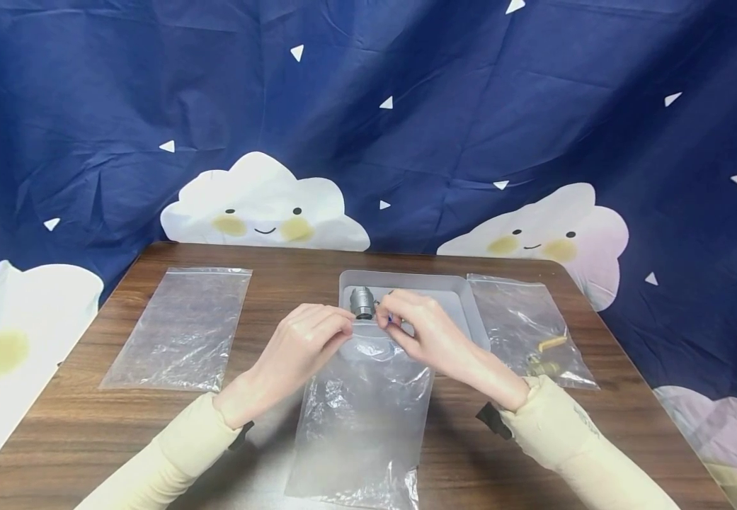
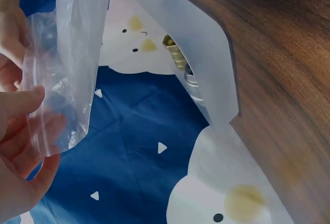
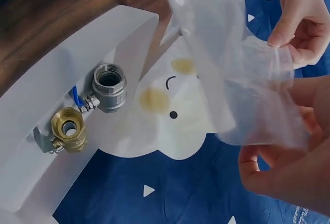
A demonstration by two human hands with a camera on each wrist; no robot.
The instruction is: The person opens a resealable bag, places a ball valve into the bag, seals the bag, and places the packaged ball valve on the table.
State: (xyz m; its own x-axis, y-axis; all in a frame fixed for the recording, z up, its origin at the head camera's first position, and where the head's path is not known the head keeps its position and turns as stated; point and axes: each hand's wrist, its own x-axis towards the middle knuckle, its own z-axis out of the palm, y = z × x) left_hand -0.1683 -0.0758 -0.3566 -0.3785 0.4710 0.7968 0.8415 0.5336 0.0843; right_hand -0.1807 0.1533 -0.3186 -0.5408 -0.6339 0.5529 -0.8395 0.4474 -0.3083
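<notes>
A clear zip-lock bag [image 1: 368, 418] hangs upright over the table's near side. My left hand [image 1: 301, 336] pinches one side of its top edge, and my right hand [image 1: 428, 329] pinches the other. In the left wrist view, my left thumb [image 2: 23, 102] lies against the zip strip, with fingers showing through the plastic. Behind the bag stands a shallow pale grey tray [image 1: 478, 319]. It holds a silver ball valve [image 3: 109, 87] with a blue lever and a brass ball valve [image 3: 69, 130]. In the head view, the brass valve is hidden.
A flat clear bag [image 1: 180, 329] lies on the wooden table [image 1: 279, 283] at the left. To the tray's right, another clear bag [image 1: 511, 308] contains a brass-coloured part with a yellow handle [image 1: 553, 343]. A blue cloud-print curtain [image 1: 368, 85] hangs behind the table.
</notes>
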